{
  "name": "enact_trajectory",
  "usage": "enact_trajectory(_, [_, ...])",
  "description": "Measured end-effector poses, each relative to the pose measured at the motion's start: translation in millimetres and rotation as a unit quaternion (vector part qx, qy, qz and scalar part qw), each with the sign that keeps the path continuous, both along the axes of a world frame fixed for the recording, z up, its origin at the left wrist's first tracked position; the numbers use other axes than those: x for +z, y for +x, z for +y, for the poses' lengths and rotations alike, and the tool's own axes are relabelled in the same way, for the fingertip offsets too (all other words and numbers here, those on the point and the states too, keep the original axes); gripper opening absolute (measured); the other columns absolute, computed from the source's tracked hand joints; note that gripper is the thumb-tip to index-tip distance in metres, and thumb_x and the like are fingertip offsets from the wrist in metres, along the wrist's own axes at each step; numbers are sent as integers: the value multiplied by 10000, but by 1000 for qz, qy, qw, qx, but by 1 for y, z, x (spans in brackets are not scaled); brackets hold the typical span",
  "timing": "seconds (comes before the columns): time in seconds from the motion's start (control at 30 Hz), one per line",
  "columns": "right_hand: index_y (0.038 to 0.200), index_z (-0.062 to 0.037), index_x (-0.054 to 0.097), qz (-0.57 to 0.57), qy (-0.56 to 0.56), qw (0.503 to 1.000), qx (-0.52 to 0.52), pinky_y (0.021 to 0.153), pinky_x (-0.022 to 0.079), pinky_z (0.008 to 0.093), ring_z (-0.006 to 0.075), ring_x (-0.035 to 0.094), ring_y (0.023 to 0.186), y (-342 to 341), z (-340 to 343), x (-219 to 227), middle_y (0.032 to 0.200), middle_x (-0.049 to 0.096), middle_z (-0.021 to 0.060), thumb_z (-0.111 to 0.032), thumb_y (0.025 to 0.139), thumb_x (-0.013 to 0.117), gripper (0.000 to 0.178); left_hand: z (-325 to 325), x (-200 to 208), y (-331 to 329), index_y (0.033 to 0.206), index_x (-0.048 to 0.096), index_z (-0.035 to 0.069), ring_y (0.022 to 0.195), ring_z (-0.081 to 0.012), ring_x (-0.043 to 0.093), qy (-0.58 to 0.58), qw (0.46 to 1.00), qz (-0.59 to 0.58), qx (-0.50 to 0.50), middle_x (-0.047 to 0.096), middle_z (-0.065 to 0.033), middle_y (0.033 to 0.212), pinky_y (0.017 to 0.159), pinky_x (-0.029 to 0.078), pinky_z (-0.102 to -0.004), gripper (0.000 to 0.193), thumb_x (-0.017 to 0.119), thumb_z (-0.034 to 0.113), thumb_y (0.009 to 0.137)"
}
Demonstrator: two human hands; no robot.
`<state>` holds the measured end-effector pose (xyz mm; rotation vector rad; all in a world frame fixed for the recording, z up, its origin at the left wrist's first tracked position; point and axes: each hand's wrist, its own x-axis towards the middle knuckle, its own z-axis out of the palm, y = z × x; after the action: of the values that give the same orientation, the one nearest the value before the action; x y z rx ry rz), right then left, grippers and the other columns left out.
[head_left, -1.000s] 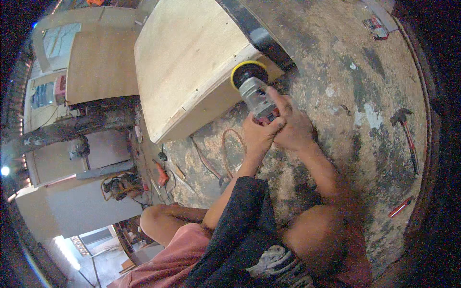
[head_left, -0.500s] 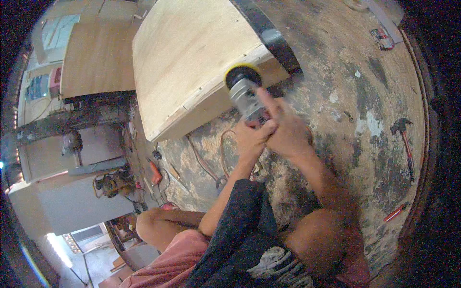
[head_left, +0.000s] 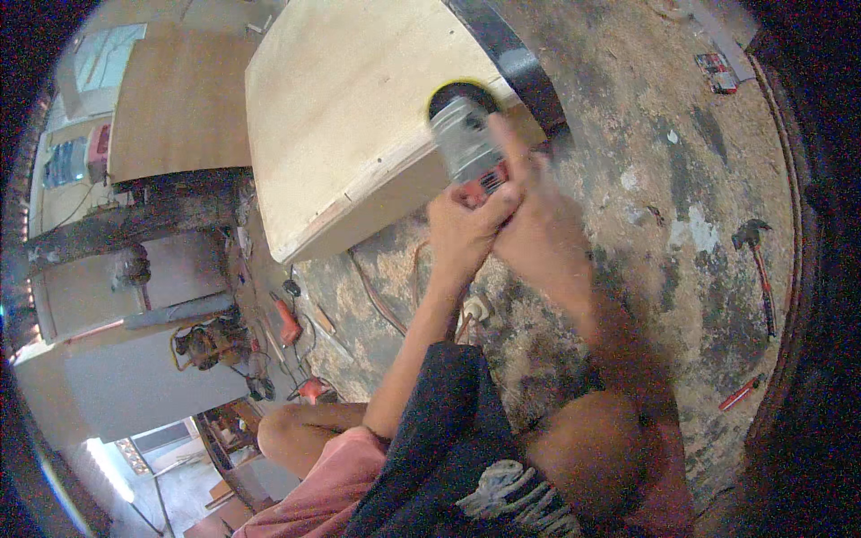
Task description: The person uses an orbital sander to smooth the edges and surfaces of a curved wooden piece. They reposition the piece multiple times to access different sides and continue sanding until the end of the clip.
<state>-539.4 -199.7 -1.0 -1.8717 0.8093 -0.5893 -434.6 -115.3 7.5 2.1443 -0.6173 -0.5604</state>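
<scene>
A handheld angle grinder (head_left: 467, 142), grey at the head with a red body, is held out in front of me. Its dark round disc (head_left: 437, 100) with a yellow rim lies over the near right edge of a pale plywood box (head_left: 345, 117). My left hand (head_left: 459, 231) is wrapped round the red body at the rear. My right hand (head_left: 543, 224), smeared by motion, grips the tool's right side, one finger stretched forward along the head. The tool covers the wood right under the disc.
On the worn floor at right lie a claw hammer (head_left: 762, 269) and a red pen-like tool (head_left: 738, 395). Cables (head_left: 377, 300) and a pale plug (head_left: 477, 309) lie between me and the box. Red power tools (head_left: 286, 321) sit at left. A black band (head_left: 520, 63) edges the box's far right side.
The grinder and both my hands have moved forward, away from me, so the disc sits further in over the plywood top. The pale plug near my left forearm now shows more.
</scene>
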Motion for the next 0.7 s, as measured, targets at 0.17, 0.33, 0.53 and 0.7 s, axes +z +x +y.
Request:
enact_trajectory(0.17, [1625,-336,233,16,12,1000,14,794,564,636,551,663,973,-12,-20,15,1192,589,311,-285,934,684,827,-27,30,-29,793,694,34,669,-84,535,-21,997,66,29,642,4,724,618,454,-290,432,848,436,818])
enact_trajectory(0.33, [1609,-308,294,54,62,995,59,850,561,558,487,644,1104,-9,-25,18,1271,594,239,-315,900,744,840,-29,28,-29,819,668,46,689,-65,522,-53,989,108,86,630,33,765,635,442,-249,398,867,390,839])
enact_trajectory(0.53, [1615,-309,277,39,56,993,92,844,551,581,495,653,1057,-12,-43,26,1244,599,248,-316,921,725,825,-40,43,-36,734,616,59,670,-56,500,28,991,61,117,592,41,712,621,428,-249,459,853,439,838])
enact_trajectory(0.7, [1609,-301,303,24,29,997,62,810,547,592,503,658,991,-14,-41,23,1179,618,265,-331,920,730,811,-37,42,-35,814,692,31,679,-65,528,38,992,48,108,612,36,724,620,441,-264,444,836,450,846])
